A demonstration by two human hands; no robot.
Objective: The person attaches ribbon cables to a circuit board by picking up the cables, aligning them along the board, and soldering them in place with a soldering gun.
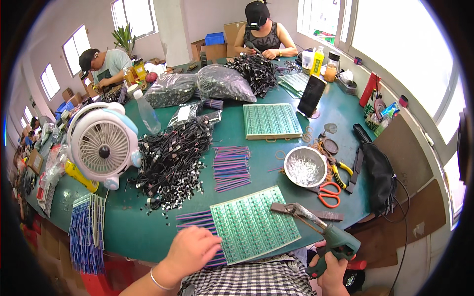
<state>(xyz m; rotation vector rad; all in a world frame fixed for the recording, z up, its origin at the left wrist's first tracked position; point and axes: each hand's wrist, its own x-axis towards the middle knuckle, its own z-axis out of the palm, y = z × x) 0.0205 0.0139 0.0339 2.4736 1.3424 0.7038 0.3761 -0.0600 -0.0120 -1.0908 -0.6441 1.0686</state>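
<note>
My right hand (pixel 330 270) is wrapped round the handle of a green soldering gun (pixel 340 240), whose metal front end points left over a dark bar (pixel 328 215) beside the circuit-board panel. That green panel (pixel 254 224), marked in rows of small boards, lies right in front of me. At its left edge, my left hand (pixel 192 251) has its fingers curled and pressed together above a row of purple and blue wires (pixel 197 219). Whatever those fingertips hold, if anything, is too small to make out.
Behind the panel lie a wire bundle (pixel 232 168), a heap of black cables (pixel 170 163) and a stack of panels (pixel 272 121). A metal bowl (pixel 306 166), orange scissors (pixel 329 195) and a phone (pixel 312 96) stand right. A fan (pixel 103 148) is left. Two people work farther back.
</note>
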